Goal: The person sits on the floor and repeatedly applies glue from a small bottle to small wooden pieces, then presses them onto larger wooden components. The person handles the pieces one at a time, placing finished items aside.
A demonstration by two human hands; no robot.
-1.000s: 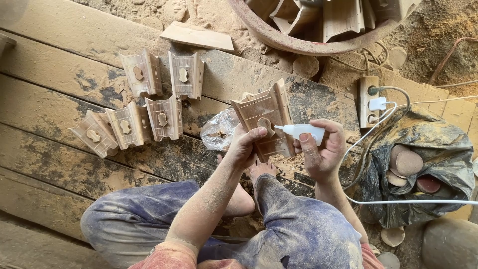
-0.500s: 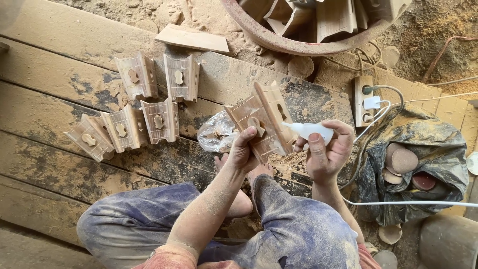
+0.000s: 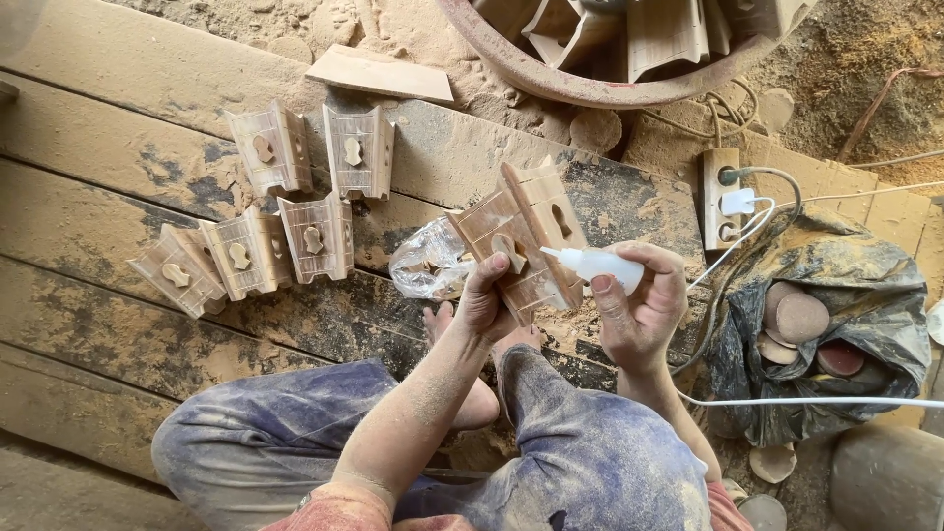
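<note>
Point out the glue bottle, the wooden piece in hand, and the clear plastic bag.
glue bottle (image 3: 602, 265), head view, white body.
wooden piece (image 3: 526, 228), head view, ribbed face.
plastic bag (image 3: 425, 264), head view, crumpled middle.

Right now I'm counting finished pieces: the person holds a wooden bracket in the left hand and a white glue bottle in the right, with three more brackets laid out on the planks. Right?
Not quite: the head view shows five brackets laid out on the planks, not three. The rest stands: the left hand holds a wooden bracket and the right hand a white glue bottle.
</note>
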